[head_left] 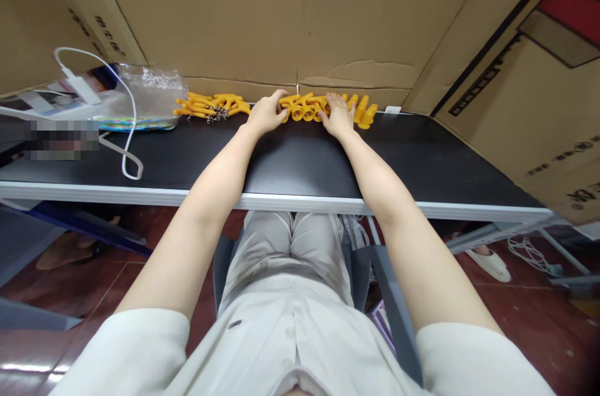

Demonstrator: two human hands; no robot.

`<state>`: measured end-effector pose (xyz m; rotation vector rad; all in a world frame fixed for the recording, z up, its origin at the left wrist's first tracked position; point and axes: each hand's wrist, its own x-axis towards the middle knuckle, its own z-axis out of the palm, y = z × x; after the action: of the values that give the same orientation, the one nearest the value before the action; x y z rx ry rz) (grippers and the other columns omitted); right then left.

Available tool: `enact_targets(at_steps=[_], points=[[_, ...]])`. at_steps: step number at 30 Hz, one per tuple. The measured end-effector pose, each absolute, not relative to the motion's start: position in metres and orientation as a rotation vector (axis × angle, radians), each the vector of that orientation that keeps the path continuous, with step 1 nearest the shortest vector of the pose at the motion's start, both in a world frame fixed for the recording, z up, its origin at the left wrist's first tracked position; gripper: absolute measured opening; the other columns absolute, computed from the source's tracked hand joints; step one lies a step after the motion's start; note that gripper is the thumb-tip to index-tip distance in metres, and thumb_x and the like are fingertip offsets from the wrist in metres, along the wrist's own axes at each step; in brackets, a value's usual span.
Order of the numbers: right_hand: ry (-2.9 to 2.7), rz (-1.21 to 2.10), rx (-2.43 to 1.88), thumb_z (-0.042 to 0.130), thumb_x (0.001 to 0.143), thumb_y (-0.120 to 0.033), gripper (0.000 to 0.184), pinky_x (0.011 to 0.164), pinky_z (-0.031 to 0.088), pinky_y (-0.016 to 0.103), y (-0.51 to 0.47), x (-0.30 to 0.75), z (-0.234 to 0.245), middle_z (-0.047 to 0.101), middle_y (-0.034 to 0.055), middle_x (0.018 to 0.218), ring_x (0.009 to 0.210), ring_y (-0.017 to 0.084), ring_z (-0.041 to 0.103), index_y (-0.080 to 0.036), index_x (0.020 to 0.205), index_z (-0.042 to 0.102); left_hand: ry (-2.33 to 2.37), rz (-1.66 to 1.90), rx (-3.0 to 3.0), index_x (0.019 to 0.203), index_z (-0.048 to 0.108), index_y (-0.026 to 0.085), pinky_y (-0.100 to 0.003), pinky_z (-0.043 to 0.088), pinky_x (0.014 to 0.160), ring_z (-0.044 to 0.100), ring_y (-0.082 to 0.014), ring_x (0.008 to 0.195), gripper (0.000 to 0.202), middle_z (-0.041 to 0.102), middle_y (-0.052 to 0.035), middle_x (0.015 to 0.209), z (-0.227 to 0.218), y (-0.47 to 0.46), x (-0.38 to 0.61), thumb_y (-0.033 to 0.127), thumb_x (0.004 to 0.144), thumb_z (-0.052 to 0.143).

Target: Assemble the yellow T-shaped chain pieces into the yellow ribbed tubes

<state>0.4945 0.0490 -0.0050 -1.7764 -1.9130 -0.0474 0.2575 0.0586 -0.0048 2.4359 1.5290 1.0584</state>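
A row of yellow plastic pieces (307, 107) with round hollow ends stands along the back of the black table. My left hand (269, 113) is at the row's left end, thumb and fingers apart, fingertips against the nearest piece. Over the right part of the row lies my right hand (338, 115), fingers spread on the pieces and thumb toward the middle. More upright yellow pieces (364, 112) show just right of it. Left of my left hand is a pile of branched yellow pieces (199, 105) with small metal clasps (218, 113). My palms hide parts of the row.
Cardboard walls (300, 15) close off the back and sides. At the left lie clear plastic bags (152, 93), a white cable (134, 133) and a white plug (84, 89). A small white tag (392, 110) is at the back right. The table's grey edge (300, 202) runs before my lap.
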Motion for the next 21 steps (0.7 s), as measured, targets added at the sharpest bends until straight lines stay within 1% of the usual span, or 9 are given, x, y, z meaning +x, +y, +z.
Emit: enact_targets(at_steps=[4, 7, 9, 11, 13, 14, 16, 18, 21], points=[[-1.917, -0.04, -1.805, 0.051, 0.109, -0.033, 0.069, 0.138, 0.007, 0.074, 0.053, 0.502, 0.0, 0.026, 0.0121, 0.185, 0.175, 0.036, 0.019, -0.022, 0.176, 0.039, 1.563, 1.035, 2.423, 0.146, 0.066, 0.021, -0.044, 0.054, 0.109, 0.074, -0.0307, 0.11, 0.053, 0.082, -0.0102, 0.108, -0.002, 0.055, 0.259, 0.025, 0.093, 0.06], [-1.834, -0.119, -1.843, 0.048, 0.11, -0.033, 0.065, 0.134, 0.008, 0.081, 0.057, 0.518, 0.006, 0.026, 0.0126, 0.186, 0.174, 0.039, 0.018, -0.026, 0.175, 0.039, 1.583, 1.002, 2.429, 0.141, 0.07, 0.02, -0.043, 0.054, 0.108, 0.074, -0.0307, 0.11, 0.048, 0.082, -0.0107, 0.109, 0.0, 0.052, 0.259, 0.025, 0.094, 0.059], [-1.723, -0.168, -1.902, 0.049, 0.109, -0.031, 0.064, 0.129, 0.01, 0.087, 0.056, 0.53, 0.01, 0.027, 0.0183, 0.184, 0.173, 0.044, 0.019, -0.022, 0.173, 0.042, 1.585, 0.997, 2.441, 0.137, 0.073, 0.02, -0.042, 0.054, 0.107, 0.073, -0.03, 0.109, 0.044, 0.082, -0.0106, 0.109, 0.0, 0.052, 0.259, 0.024, 0.094, 0.059], [-1.588, -0.173, -1.983, 0.057, 0.106, -0.026, 0.066, 0.125, 0.014, 0.09, 0.05, 0.539, 0.016, 0.03, 0.0283, 0.18, 0.17, 0.05, 0.024, -0.013, 0.169, 0.044, 1.588, 0.995, 2.453, 0.133, 0.075, 0.02, -0.042, 0.054, 0.106, 0.073, -0.0298, 0.108, 0.041, 0.082, -0.0109, 0.109, 0.0, 0.052, 0.259, 0.024, 0.095, 0.059], [-1.475, -0.112, -2.082, 0.063, 0.102, -0.017, 0.063, 0.125, 0.02, 0.087, 0.041, 0.544, 0.021, 0.043, 0.0373, 0.17, 0.163, 0.051, 0.039, -0.003, 0.162, 0.05, 1.59, 0.989, 2.463, 0.126, 0.078, 0.02, -0.042, 0.055, 0.105, 0.073, -0.0296, 0.107, 0.037, 0.082, -0.0113, 0.109, -0.001, 0.053, 0.26, 0.024, 0.095, 0.058], [-1.45, -0.066, -2.125, 0.064, 0.102, -0.015, 0.059, 0.127, 0.023, 0.083, 0.036, 0.545, 0.024, 0.05, 0.0386, 0.163, 0.158, 0.05, 0.048, -0.001, 0.158, 0.053, 1.59, 0.984, 2.468, 0.122, 0.079, 0.02, -0.042, 0.056, 0.104, 0.073, -0.0296, 0.106, 0.035, 0.082, -0.0115, 0.109, -0.001, 0.054, 0.26, 0.024, 0.095, 0.057], [-1.442, 0.013, -2.175, 0.062, 0.104, -0.014, 0.052, 0.129, 0.029, 0.075, 0.028, 0.545, 0.028, 0.06, 0.037, 0.155, 0.15, 0.045, 0.059, -0.003, 0.155, 0.056, 1.593, 0.98, 2.471, 0.115, 0.08, 0.021, -0.043, 0.056, 0.104, 0.073, -0.0299, 0.106, 0.031, 0.082, -0.0122, 0.11, -0.002, 0.055, 0.26, 0.024, 0.095, 0.057], [-1.465, 0.053, -2.177, 0.062, 0.105, -0.013, 0.051, 0.128, 0.037, 0.067, 0.023, 0.542, 0.03, 0.062, 0.0355, 0.154, 0.148, 0.042, 0.062, -0.005, 0.155, 0.054, 1.599, 0.971, 2.474, 0.11, 0.081, 0.02, -0.044, 0.056, 0.104, 0.072, -0.0307, 0.105, 0.029, 0.081, -0.0129, 0.109, -0.004, 0.059, 0.259, 0.025, 0.095, 0.056], [-1.516, 0.066, -2.123, 0.065, 0.105, -0.013, 0.052, 0.125, 0.042, 0.058, 0.022, 0.536, 0.031, 0.059, 0.0402, 0.153, 0.153, 0.044, 0.056, 0.001, 0.154, 0.051, 1.653, 0.985, 2.449, 0.107, 0.079, 0.022, -0.047, 0.056, 0.107, 0.071, -0.032, 0.109, 0.026, 0.081, -0.0125, 0.108, -0.008, 0.066, 0.255, 0.027, 0.094, 0.057]])
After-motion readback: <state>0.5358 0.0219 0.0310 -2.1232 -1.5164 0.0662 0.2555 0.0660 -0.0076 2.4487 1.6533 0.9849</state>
